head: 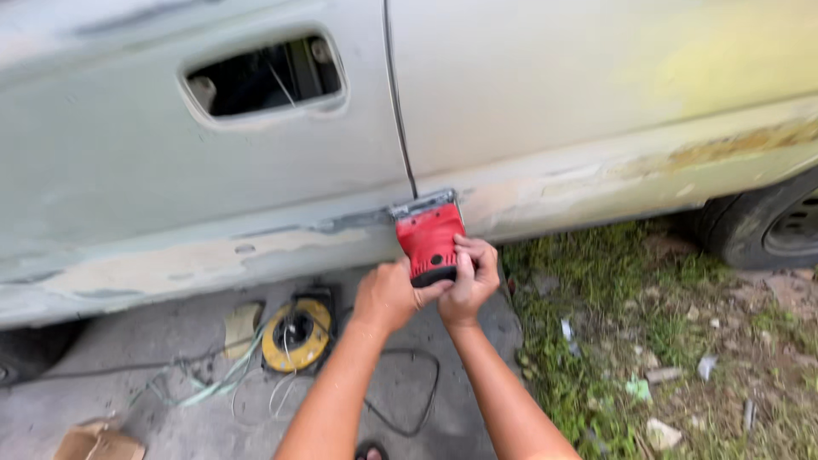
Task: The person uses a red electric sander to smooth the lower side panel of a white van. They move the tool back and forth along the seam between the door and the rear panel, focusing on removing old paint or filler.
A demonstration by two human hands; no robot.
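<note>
At centre of the frame, the red sander (429, 237) is gripped w/ left hand (388, 294) & right hand (471, 277) fingers wrapped round its rear, pad on the car's lower sill (256, 255); it is prob. best kept flat, w/ even pressure.

I see an outdoor site in daylight. Above the grip stands a pale, sanded car body (596, 77) with an open handle recess (264, 78). Below the grip lies grey concrete ground (128, 409) carrying a yellow cable reel (296, 335). Right of the grip, littered grass (665, 341) borders a tyre (771, 226).
</note>
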